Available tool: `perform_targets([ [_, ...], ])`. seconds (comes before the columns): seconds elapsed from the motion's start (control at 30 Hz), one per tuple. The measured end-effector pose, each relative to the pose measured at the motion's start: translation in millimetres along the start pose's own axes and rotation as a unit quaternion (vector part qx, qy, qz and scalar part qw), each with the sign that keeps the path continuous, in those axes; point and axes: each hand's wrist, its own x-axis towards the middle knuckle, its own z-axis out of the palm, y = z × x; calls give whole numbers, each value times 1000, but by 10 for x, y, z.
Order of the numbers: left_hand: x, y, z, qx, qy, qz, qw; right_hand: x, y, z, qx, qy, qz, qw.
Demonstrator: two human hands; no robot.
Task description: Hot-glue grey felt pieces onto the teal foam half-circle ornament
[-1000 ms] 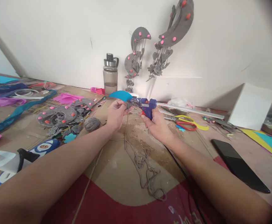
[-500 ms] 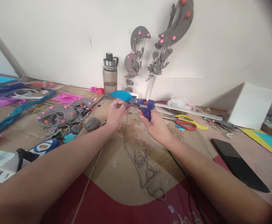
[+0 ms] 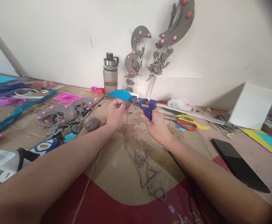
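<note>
My left hand [image 3: 116, 114] is closed, its thumb and fingers pinching a small grey piece [image 3: 127, 104] with grey yarn [image 3: 126, 132] hanging from it. The yarn runs down to a loose tangle on the cardboard. A blue hot glue gun [image 3: 147, 107] is gripped in my right hand [image 3: 156, 123], its nozzle pointing left, close to the grey piece; whether they touch I cannot tell. From its back end sticks out a long clear glue stick [image 3: 189, 115]. Left of my left hand lies a ball of grey yarn [image 3: 92, 124]. Just behind the hands is a blue curved sheet [image 3: 120, 94].
A water bottle [image 3: 110, 74] stands by the wall, near hanging grey moon ornaments [image 3: 176, 31]. Scissors [image 3: 186, 122] and a black phone [image 3: 240, 165] lie to the right. Grey decorated pieces [image 3: 56, 116] lie left. The gun's black cord [image 3: 183, 172] runs toward me.
The glue gun has shifted slightly right, with its nozzle a little away from my left fingers. More of the grey piece shows in my left hand.
</note>
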Motion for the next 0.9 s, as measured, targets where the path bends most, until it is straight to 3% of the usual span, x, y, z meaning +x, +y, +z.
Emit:
perform_targets([
  [0.33,-27,-4,12,15,-6,0,1000,-40,-96,15,7,-26,12,1000],
  [0.9,-28,33,24,-18,-5,-3,1000,-10,44,5,22,16,20,999],
])
